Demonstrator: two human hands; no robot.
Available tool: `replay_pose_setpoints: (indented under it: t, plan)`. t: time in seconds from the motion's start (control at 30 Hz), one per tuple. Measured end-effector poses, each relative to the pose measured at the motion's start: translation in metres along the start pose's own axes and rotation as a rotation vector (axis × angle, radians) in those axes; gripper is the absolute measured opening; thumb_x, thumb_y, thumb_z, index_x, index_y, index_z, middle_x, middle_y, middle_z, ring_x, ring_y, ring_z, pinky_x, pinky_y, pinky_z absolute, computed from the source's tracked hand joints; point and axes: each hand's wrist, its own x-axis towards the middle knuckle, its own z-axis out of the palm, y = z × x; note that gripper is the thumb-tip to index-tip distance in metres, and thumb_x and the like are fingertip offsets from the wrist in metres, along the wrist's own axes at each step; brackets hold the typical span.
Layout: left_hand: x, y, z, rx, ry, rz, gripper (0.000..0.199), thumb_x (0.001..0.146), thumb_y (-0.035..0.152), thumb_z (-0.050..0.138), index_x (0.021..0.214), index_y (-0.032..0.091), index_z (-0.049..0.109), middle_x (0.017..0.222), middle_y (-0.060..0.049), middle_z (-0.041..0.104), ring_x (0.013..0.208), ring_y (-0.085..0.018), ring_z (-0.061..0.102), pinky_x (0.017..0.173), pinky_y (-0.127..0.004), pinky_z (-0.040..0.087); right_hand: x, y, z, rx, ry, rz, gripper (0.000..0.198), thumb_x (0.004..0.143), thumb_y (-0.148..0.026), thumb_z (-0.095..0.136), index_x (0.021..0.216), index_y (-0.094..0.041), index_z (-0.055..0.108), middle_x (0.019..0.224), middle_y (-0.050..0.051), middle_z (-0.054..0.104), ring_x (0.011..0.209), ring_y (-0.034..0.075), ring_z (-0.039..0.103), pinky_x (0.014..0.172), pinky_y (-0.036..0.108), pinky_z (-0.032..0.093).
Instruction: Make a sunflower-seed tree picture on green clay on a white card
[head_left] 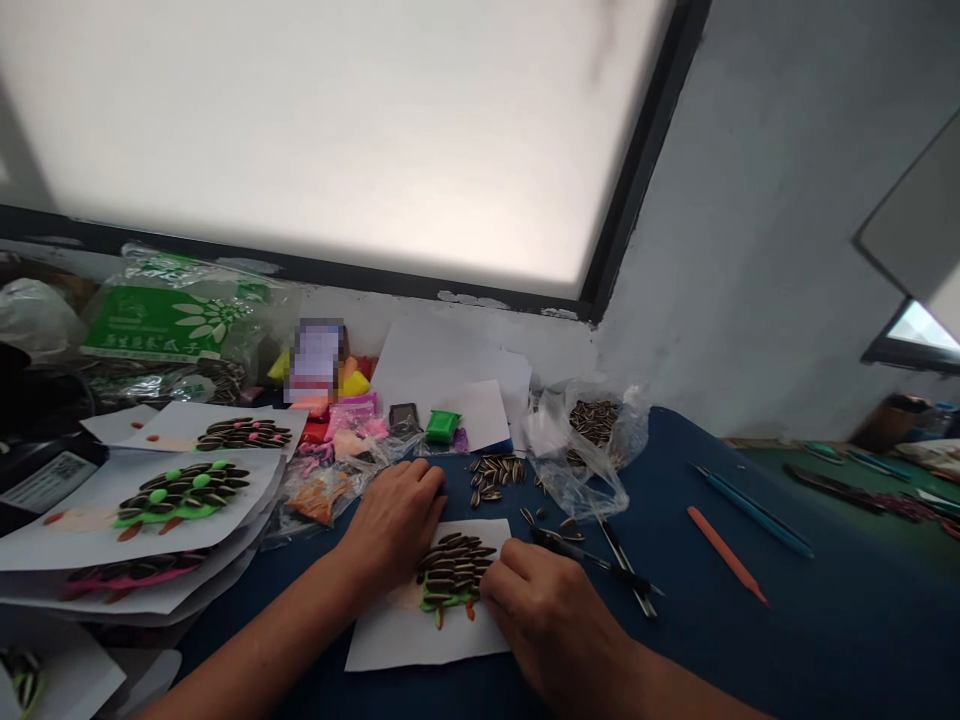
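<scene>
A white paper sheet (420, 650) lies on the blue tabletop, carrying a hedgehog-like figure of green and pale clay. Rows of striped sunflower seeds (459, 565) cover its back, with small orange-brown feet beneath. My left hand (397, 515) rests at the sheet's upper left with fingers bent down and lying on it; its fingertips are partly out of sight. At the figure's right edge, my right hand (536, 610) has its fingers curled together and touching the seeds. Whatever is between those fingertips is hidden. Loose sunflower seeds (496, 472) lie just beyond the sheet.
Finished-looking seed pictures (187, 490) are stacked at left. Behind are a green seed bag (165, 315), a phone (315, 360), a green clay packet (442, 426) and a clear bag of seeds (592, 425). Pens (626, 570), an orange tool (726, 555) and a blue tool (754, 510) lie right.
</scene>
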Motion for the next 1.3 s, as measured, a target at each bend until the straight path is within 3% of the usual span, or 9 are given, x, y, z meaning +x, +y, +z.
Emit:
replay_pose_setpoints:
  t: [0.23,0.73,0.9,1.0,1.3]
  plan:
    - [0.0,-0.001,0.001,0.015,0.019,0.013,0.014,0.095,0.019,0.048,0.093,0.017,0.062,0.095,-0.009,0.063,0.092,-0.027,0.06,0.08,-0.039,0.046,-0.001,0.001,0.003,0.009,0.001,-0.004,0.018,0.082,0.002,0.055,0.074,-0.014,0.059,0.078,0.005,0.063,0.065,0.015,0.057,0.055,0.024,0.033]
    - [0.0,-0.002,0.003,0.031,0.028,0.012,0.016,0.096,0.02,0.046,0.092,0.017,0.061,0.093,-0.008,0.063,0.091,-0.027,0.06,0.079,-0.038,0.046,-0.001,0.002,0.004,-0.022,0.201,-0.096,0.017,0.086,-0.007,0.058,0.071,-0.016,0.061,0.075,0.004,0.059,0.065,0.014,0.055,0.056,0.024,0.034]
    - [0.0,-0.001,0.003,0.026,0.015,0.003,0.016,0.096,0.02,0.046,0.093,0.018,0.061,0.094,-0.008,0.063,0.09,-0.026,0.06,0.078,-0.038,0.046,0.004,0.006,-0.01,-0.034,0.237,-0.08,0.021,0.09,-0.007,0.052,0.072,-0.015,0.06,0.073,0.003,0.057,0.062,0.014,0.051,0.055,0.025,0.033]
    - [0.001,-0.002,0.003,0.019,0.013,0.002,0.018,0.097,0.018,0.044,0.093,0.018,0.061,0.094,-0.008,0.063,0.09,-0.026,0.059,0.078,-0.038,0.046,0.008,0.011,-0.021,-0.052,0.213,-0.015,0.018,0.09,-0.007,0.052,0.076,-0.014,0.061,0.074,0.003,0.056,0.061,0.013,0.05,0.053,0.025,0.031]
    - [0.001,-0.003,0.004,0.018,0.001,-0.011,0.022,0.097,0.014,0.041,0.092,0.018,0.062,0.092,-0.007,0.062,0.088,-0.025,0.059,0.077,-0.037,0.044,0.006,0.011,-0.028,-0.04,-0.064,0.114,0.015,0.089,-0.009,0.056,0.077,-0.016,0.062,0.08,0.004,0.063,0.066,0.016,0.058,0.057,0.026,0.035]
